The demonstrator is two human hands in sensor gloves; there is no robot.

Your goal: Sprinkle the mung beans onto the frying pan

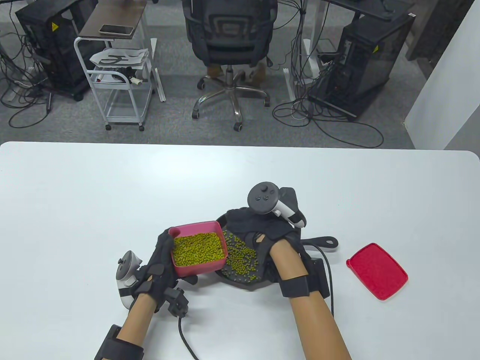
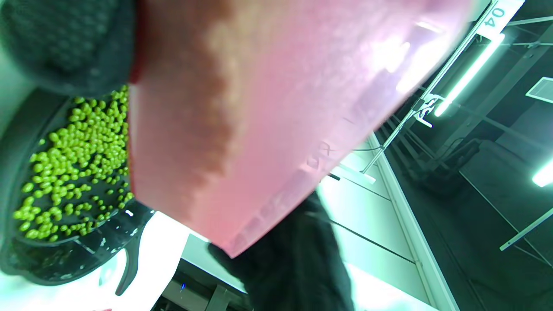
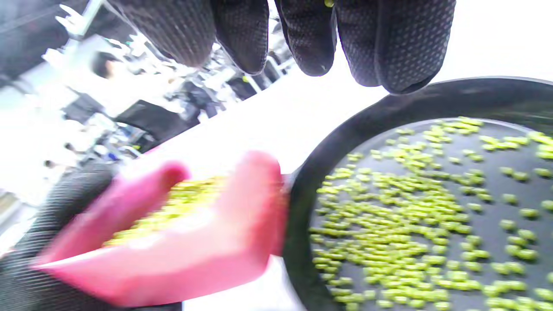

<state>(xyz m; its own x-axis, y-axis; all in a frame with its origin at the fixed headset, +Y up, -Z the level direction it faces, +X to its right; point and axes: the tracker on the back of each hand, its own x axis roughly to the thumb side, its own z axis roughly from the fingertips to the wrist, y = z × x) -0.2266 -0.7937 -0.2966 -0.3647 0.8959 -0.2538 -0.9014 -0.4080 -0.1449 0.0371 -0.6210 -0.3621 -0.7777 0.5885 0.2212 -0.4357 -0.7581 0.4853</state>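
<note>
1. Spill risk: left hand (image 1: 159, 268) grips pink tub (image 1: 198, 248) of mung beans (image 1: 197, 249), overlapping frying pan (image 1: 317, 242) rim; overtilt dumps beans onto bench (image 1: 112, 195).
2. Right hand (image 1: 262, 228) hovers over pan, near bench's front edge, fingers (image 3: 389, 39) hanging loose, holding nothing; could bump the tub.

My left grip (image 1: 162, 262) holds the pink box (image 1: 198, 249) at the left rim of the frying pan (image 1: 240, 279), so that side of the pan is blocked. My right grip (image 1: 262, 234) hangs over the pan's far half, covering it from above. The pan's handle (image 1: 322, 242) sticks out to the right, and the red lid (image 1: 377, 270) lies beyond it, with bare bench (image 1: 112, 180) between them. The far and left parts of the bench lie open. A cable (image 1: 185, 337) trails across the near edge between my forearms.
</note>
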